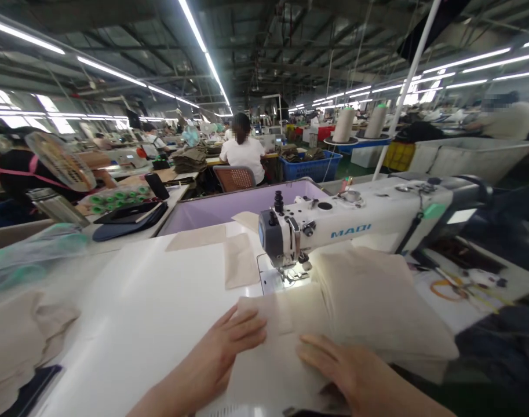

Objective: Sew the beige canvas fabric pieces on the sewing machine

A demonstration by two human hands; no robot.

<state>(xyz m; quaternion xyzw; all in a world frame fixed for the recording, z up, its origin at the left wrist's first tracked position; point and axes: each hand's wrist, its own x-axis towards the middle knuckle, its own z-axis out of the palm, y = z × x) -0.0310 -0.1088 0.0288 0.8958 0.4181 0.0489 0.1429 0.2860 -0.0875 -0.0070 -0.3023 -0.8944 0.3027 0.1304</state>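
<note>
Cloth [290, 313] lies directly beneath the person's left grip [232, 341] and right grip [346, 368], running forward to the needle end of the sewing machine [351, 217]. The left one rests flat on it, fingers stretched out and close together; the right has its fingers laid on top, though from here I can't tell whether the thumb pinches an edge. It's pale beige, smooth near the hands, bulkier and folded over to the right, in front of the machine's arm. Flat beige pieces [240, 263] lie farther back on the white table [160, 301]. Behind stands a purple bin [238, 200], its bottom hidden from me; beyond, a blue basket [312, 169] holds dark brownish cloth.
</note>
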